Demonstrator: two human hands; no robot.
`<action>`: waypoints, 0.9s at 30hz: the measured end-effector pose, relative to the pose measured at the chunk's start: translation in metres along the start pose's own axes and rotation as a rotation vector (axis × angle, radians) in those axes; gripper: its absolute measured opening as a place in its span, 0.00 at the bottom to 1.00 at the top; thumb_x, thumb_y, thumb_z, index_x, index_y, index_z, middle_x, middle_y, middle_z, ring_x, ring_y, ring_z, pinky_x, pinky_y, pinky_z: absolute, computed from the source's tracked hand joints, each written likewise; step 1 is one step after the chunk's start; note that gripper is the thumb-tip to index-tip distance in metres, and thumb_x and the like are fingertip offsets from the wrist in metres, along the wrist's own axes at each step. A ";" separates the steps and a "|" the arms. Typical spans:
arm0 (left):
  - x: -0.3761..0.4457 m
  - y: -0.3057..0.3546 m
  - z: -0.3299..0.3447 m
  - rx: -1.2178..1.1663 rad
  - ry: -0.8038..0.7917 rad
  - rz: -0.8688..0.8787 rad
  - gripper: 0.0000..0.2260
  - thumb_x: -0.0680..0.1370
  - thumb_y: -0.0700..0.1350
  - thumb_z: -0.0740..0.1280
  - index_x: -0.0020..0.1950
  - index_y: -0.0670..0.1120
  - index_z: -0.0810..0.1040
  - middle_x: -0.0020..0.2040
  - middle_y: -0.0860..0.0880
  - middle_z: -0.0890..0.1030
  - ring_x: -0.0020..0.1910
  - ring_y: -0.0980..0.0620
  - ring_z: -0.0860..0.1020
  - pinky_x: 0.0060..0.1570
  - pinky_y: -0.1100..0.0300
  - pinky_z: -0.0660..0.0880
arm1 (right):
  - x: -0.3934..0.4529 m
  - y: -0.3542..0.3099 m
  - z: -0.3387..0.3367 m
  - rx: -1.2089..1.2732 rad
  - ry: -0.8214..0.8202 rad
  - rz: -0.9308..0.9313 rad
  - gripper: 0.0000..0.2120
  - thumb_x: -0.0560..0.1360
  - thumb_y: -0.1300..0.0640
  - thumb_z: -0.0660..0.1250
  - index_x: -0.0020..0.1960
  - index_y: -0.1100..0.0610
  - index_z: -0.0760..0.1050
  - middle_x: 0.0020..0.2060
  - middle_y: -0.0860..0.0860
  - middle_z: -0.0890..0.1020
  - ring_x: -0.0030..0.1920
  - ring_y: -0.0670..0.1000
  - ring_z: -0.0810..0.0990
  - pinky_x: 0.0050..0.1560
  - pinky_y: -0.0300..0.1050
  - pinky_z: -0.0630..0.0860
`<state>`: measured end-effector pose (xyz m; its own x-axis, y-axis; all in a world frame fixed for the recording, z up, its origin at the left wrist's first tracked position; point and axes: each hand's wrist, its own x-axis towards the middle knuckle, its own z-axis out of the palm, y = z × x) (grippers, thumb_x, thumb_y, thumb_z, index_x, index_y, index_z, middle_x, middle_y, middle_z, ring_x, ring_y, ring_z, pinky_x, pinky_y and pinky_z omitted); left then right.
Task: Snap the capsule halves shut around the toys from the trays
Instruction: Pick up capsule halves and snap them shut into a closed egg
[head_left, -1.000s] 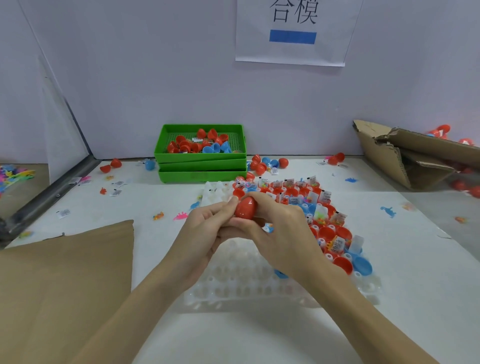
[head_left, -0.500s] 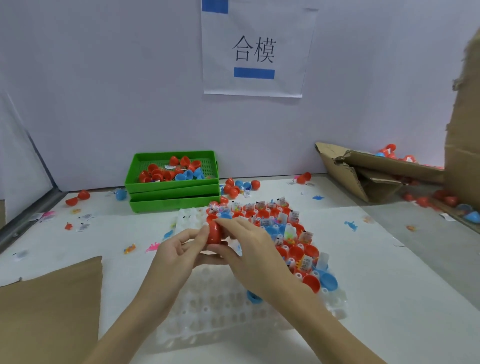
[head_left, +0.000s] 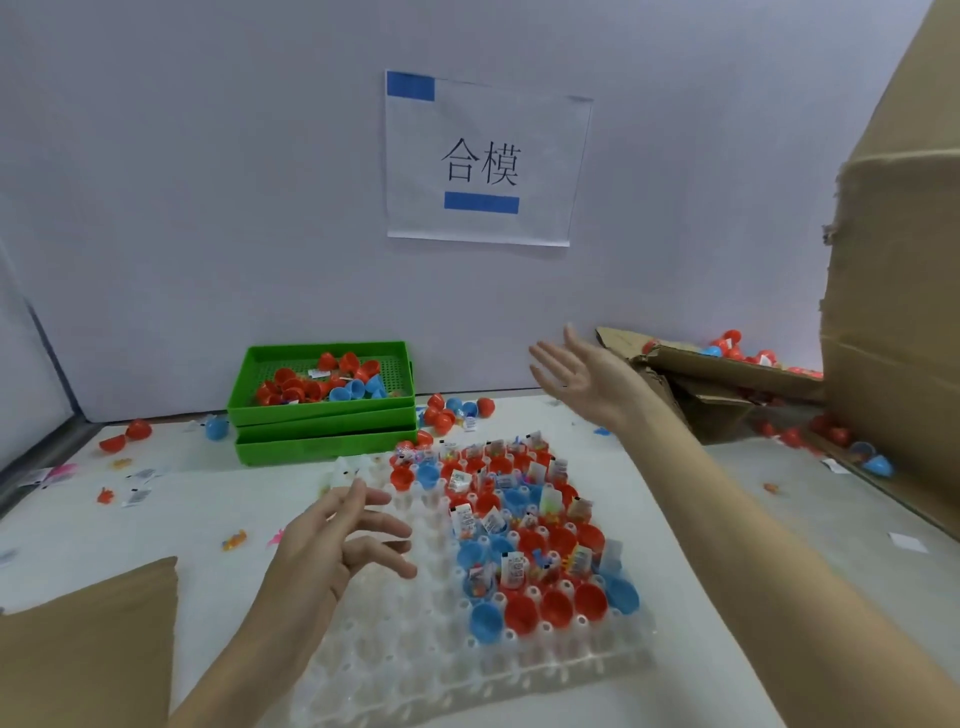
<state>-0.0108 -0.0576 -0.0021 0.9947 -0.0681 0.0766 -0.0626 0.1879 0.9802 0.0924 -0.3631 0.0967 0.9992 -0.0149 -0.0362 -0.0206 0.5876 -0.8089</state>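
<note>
Left hand (head_left: 337, 540): released, fingers loosely spread, holding nothing, above clear tray (head_left: 415, 670) | Right hand (head_left: 587, 379): released, palm up, fingers straight, raised toward cardboard box (head_left: 727, 374) | Capsule halves (head_left: 524, 525): red and blue, seated with toys in the tray's right part | Green trays (head_left: 322, 431): stacked beyond, holding more halves

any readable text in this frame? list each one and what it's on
"合模": printed in black on the white paper sign taped to the back wall, between two plain blue bars.
Small white slips tucked in the capsule halves on the clear tray: print too small to read.
Loose slips on the table: also unreadable.
</note>
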 end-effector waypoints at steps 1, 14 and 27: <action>0.000 0.001 -0.001 0.008 0.008 0.014 0.20 0.81 0.55 0.63 0.57 0.38 0.80 0.45 0.34 0.84 0.37 0.34 0.84 0.54 0.46 0.80 | -0.003 0.013 -0.003 -0.083 -0.043 0.014 0.27 0.83 0.52 0.64 0.78 0.62 0.64 0.71 0.58 0.77 0.68 0.55 0.78 0.60 0.48 0.80; 0.004 -0.016 -0.011 0.976 0.035 0.452 0.05 0.82 0.43 0.69 0.56 0.50 0.83 0.54 0.58 0.80 0.57 0.60 0.76 0.58 0.75 0.67 | -0.080 0.092 0.022 -0.681 0.009 -0.239 0.09 0.82 0.55 0.66 0.54 0.54 0.84 0.43 0.50 0.88 0.43 0.50 0.87 0.42 0.34 0.81; 0.066 -0.014 0.010 1.377 -0.088 0.343 0.15 0.86 0.49 0.60 0.71 0.48 0.76 0.50 0.52 0.70 0.58 0.49 0.72 0.55 0.58 0.69 | -0.082 0.098 0.020 -0.765 0.029 -0.200 0.10 0.84 0.57 0.64 0.53 0.55 0.85 0.40 0.51 0.87 0.40 0.50 0.87 0.45 0.39 0.83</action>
<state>0.0548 -0.0745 -0.0088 0.9095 -0.2837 0.3037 -0.3737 -0.8780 0.2991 0.0090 -0.2881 0.0322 0.9853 -0.0892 0.1459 0.1318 -0.1474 -0.9803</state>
